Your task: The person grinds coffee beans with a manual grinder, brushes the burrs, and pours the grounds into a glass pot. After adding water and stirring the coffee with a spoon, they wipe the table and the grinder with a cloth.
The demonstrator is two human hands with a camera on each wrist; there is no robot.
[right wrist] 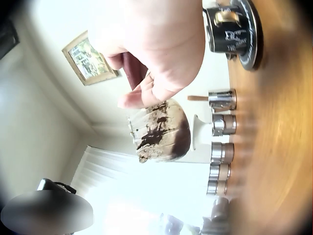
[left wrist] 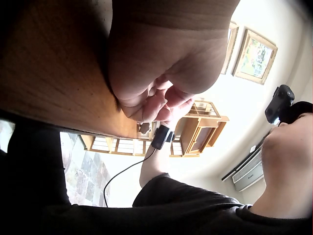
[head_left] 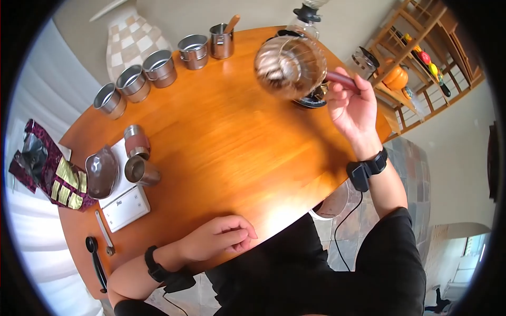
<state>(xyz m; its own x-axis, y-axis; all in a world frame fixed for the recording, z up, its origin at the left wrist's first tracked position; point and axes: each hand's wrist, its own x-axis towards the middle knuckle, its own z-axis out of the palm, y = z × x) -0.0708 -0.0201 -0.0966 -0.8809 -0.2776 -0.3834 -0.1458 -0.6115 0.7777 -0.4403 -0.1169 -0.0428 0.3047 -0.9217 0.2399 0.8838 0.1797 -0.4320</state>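
Glass dripper [head_left: 289,66], raised in right grip [head_left: 355,108], left grip [head_left: 221,238] at table edge [head_left: 279,223]

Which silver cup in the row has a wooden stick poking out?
The end cup nearest the right hand. A wooden handle sticks up from it; none shows in the other four cups.

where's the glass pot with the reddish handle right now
In the head view, the right hand holds the glass pot by its handle over the table, at the upper right, partly hiding the black saucer.
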